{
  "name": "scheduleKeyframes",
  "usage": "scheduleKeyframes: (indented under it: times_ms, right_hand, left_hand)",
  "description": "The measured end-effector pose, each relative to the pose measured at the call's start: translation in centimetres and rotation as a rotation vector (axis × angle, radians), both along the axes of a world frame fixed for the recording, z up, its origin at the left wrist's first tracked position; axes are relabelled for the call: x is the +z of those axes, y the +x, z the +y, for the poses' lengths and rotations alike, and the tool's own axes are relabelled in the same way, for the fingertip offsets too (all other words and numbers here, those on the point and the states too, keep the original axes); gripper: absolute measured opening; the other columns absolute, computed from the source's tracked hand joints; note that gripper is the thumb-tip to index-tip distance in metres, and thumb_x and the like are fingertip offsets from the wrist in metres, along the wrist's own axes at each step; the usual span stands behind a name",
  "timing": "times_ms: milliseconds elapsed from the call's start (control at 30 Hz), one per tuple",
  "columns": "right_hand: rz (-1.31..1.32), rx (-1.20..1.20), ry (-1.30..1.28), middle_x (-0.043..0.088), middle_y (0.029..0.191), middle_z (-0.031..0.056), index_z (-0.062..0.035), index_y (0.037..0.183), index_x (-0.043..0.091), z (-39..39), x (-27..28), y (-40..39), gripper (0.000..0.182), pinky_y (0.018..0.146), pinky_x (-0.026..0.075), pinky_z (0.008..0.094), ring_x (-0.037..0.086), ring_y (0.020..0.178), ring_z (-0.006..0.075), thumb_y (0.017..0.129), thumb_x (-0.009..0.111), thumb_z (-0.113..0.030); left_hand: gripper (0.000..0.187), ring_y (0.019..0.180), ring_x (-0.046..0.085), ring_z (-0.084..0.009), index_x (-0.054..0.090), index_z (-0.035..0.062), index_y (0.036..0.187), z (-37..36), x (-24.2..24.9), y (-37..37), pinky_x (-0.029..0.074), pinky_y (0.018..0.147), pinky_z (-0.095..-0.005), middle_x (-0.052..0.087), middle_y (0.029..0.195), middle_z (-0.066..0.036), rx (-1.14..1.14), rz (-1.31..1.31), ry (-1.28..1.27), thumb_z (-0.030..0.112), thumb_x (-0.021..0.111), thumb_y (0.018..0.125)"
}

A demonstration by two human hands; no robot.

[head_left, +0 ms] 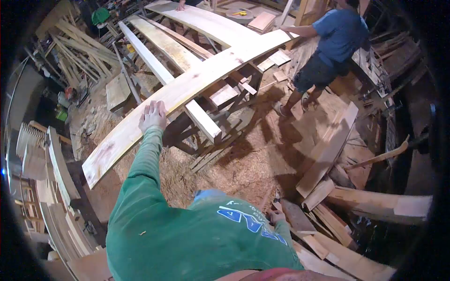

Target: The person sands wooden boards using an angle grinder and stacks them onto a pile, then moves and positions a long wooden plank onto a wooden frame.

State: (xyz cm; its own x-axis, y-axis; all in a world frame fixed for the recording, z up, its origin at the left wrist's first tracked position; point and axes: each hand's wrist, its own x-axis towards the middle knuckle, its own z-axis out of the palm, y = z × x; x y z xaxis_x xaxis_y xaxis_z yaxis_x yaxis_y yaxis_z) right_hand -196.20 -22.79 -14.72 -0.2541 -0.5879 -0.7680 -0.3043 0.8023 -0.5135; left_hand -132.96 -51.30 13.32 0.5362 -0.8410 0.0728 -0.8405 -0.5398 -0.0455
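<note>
A long, pale, slightly curved wooden board runs diagonally across the view. My left hand lies across its near part, the fingers bent over at the board's far edge. Low by my side is my right hand, partly covered by the green sleeve; its fingers look curled, and what they hold, if anything, cannot be made out. Under the long board, a wooden stand and other planks show. At the far end, a co-worker in a blue shirt reaches one hand to the board.
More long planks lie beyond the board, where another person's hand touches a wide one. Stacked lumber leans at the left. Wood shavings cover the floor. Loose offcuts lie at the right, and boards stand at my left.
</note>
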Motion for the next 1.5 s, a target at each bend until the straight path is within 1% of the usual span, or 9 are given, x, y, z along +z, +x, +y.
scheduleKeyframes:
  times_ms: [67,167,800,867,967,1067,1200,1300,1500]
  right_hand:
    - [-0.202,-0.296,-0.127,0.066,0.07,0.0084,-0.0001,0.081,0.067,1.6,-8.8,-4.4,0.017,0.05,0.05,0.0336,0.061,0.057,0.0173,0.083,0.075,-0.015]
    - [-0.048,-0.035,0.055,0.068,0.076,0.0116,0.0021,0.097,0.066,-0.5,0.5,-4.5,0.037,0.05,0.053,0.0393,0.065,0.064,0.0205,0.084,0.078,-0.031]
    - [-0.013,0.107,0.007,0.07,0.075,0.0136,0.0003,0.082,0.07,-12.3,-6.8,-8.6,0.039,0.064,0.054,0.0372,0.067,0.065,0.0227,0.081,0.074,-0.039]
    - [-0.125,0.004,0.05,0.059,0.071,0.0132,-0.002,0.083,0.056,-16.6,-1.8,-6.2,0.008,0.048,0.045,0.0424,0.059,0.061,0.0264,0.09,0.055,-0.005]
    - [-0.12,0.02,0.035,0.07,0.081,0.0126,-0.0014,0.102,0.066,-20.7,-1.1,-5.9,0.034,0.052,0.054,0.0399,0.067,0.065,0.0223,0.089,0.071,-0.032]
    - [0.048,0.092,0.063,0.072,0.09,0.0165,-0.0024,0.105,0.068,-23.6,2.4,-3.5,0.037,0.067,0.057,0.0457,0.071,0.078,0.0268,0.087,0.072,-0.034]
    - [0.216,0.254,0.116,0.073,0.108,0.0185,-0.007,0.108,0.073,-24.0,2.3,-2.2,0.045,0.096,0.051,0.038,0.069,0.101,0.032,0.078,0.074,-0.041]
    - [0.272,0.17,-0.082,0.075,0.09,0.0118,-0.0018,0.098,0.075,-23.4,1.5,-2.7,0.041,0.076,0.055,0.0361,0.07,0.082,0.0201,0.081,0.078,-0.039]
    - [0.103,0.139,0.062,0.075,0.096,0.0137,-0.004,0.103,0.074,-25.5,-0.7,-8.2,0.044,0.079,0.055,0.038,0.07,0.087,0.0238,0.081,0.076,-0.042]
  left_hand:
    - [0.053,0.15,0.027,-0.0191,0.036,0.035,0.153,0.0,1.1,-1.1,0.021,0.121,-0.0429,0.029,0.163,0.005,0.051,0.047,0.026,0.043,0.034,0.1]
    - [0.053,0.15,0.027,-0.0199,0.035,0.0351,0.153,-0.3,0.3,-1.5,0.021,0.12,-0.0436,0.028,0.164,0.005,0.08,-0.011,0.027,0.043,0.031,0.101]
    - [0.057,0.152,0.021,-0.0353,0.03,0.0305,0.156,-2.6,-0.8,-2.4,0.017,0.12,-0.0546,0.023,0.166,-0.001,0.179,0.018,0.055,0.048,0.028,0.103]
    - [0.058,0.151,0.02,-0.0389,0.028,0.0312,0.157,-3.7,1.3,-4.1,0.015,0.119,-0.0585,0.019,0.167,-0.001,0.211,0.062,0.137,0.051,0.03,0.102]
    - [0.062,0.15,0.018,-0.0441,0.025,0.032,0.158,-6.7,2.1,-4.9,0.014,0.117,-0.0644,0.014,0.168,-0.003,0.203,0.087,0.202,0.055,0.033,0.101]
    - [0.066,0.15,0.016,-0.0471,0.023,0.0322,0.159,-10.6,-0.1,-4.1,0.013,0.116,-0.0678,0.012,0.168,-0.007,0.102,0.078,0.178,0.058,0.036,0.099]
    - [0.068,0.15,0.014,-0.0485,0.021,0.0322,0.159,-15.0,-3.6,-4.6,0.012,0.115,-0.0699,0.01,0.168,-0.011,-0.014,0.066,0.158,0.059,0.036,0.099]
    - [0.067,0.15,0.015,-0.0471,0.021,0.0324,0.159,-17.5,-1.4,-8.8,0.012,0.116,-0.0671,0.012,0.168,-0.009,0.017,0.068,0.188,0.059,0.035,0.099]
    - [0.065,0.151,0.017,-0.0408,0.026,0.033,0.158,-21.7,-1.4,-15.5,0.016,0.119,-0.0579,0.016,0.168,-0.002,0.019,0.049,0.175,0.059,0.035,0.099]
